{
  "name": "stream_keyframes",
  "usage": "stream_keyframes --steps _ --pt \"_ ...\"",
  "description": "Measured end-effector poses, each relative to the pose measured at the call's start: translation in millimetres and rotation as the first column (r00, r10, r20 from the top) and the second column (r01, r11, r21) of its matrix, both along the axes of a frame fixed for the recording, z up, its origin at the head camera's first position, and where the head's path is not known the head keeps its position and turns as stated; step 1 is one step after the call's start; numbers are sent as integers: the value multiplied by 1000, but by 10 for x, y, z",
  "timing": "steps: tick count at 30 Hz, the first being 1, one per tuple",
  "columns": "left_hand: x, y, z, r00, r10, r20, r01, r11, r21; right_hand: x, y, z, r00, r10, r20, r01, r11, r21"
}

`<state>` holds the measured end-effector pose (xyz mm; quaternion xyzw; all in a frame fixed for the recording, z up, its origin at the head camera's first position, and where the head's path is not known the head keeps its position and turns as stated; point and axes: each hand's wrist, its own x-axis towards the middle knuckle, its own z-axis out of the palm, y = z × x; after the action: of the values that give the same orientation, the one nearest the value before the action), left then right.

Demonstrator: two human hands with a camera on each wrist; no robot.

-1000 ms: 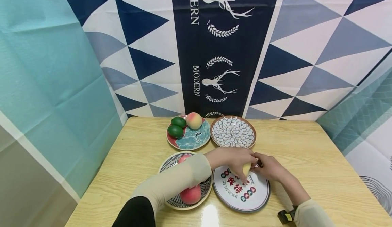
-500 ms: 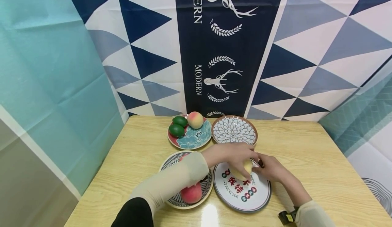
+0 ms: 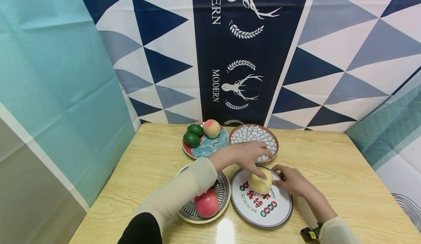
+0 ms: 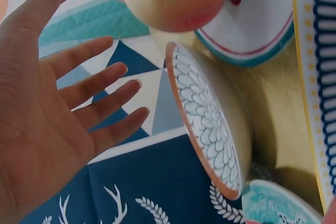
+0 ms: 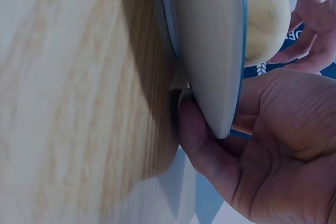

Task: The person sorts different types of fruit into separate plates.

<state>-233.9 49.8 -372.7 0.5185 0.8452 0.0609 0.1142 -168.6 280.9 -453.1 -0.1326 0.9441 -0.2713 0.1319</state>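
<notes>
A pale yellow peach (image 3: 260, 182) rests on the far part of the white plate (image 3: 274, 214) with red lettering; its pink blush shows in the left wrist view. Above and just behind it is my left hand (image 3: 248, 154), holding nothing. In the left wrist view the fingers (image 4: 107, 98) are spread, apart from the peach. At the plate's right rim, my right hand (image 3: 291, 180) pinches the edge. The right wrist view has the thumb (image 5: 202, 135) under the rim and the other fingers on the upper side, partly hidden by the plate.
Left of the white plate stands a dark-patterned bowl (image 3: 225, 202) with a red fruit (image 3: 206, 203), partly behind my left sleeve. Behind are a brown-rimmed petal-patterned bowl (image 3: 243, 136) and a red-and-blue plate (image 3: 208, 147) bearing a peach (image 3: 212, 128) and two green oval fruits (image 3: 192, 139).
My left hand has let go of the peach and lifted back and up from it, leaving it on the white plate. My right hand has stayed at the plate's rim.
</notes>
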Motion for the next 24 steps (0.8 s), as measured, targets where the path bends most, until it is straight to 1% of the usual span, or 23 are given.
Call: stream_keyframes --steps 4,7,11,16,21,24 --pt "-55 -80 48 999 38 -7 -38 999 25 4 4 -10 1000 -4 14 4 1000 -11" --pt "-112 -145 70 997 69 -21 -69 997 37 1 1 -12 1000 4 4 -4 1000 -12" --pt "-189 -235 96 993 115 -11 -114 992 55 0 -3 -16 1000 7 -5 -7 1000 -6" --pt "-296 -350 123 989 149 0 -149 986 79 -2 -1 -33 1000 0 0 0 1000 8" --pt "-411 -456 131 979 204 20 -205 976 80 -5 -6 -23 1000 -1 -1 1 1000 13" --pt "-486 -518 126 971 237 15 -237 968 79 -8 -9 -19 1000 0 -7 0 1000 8"
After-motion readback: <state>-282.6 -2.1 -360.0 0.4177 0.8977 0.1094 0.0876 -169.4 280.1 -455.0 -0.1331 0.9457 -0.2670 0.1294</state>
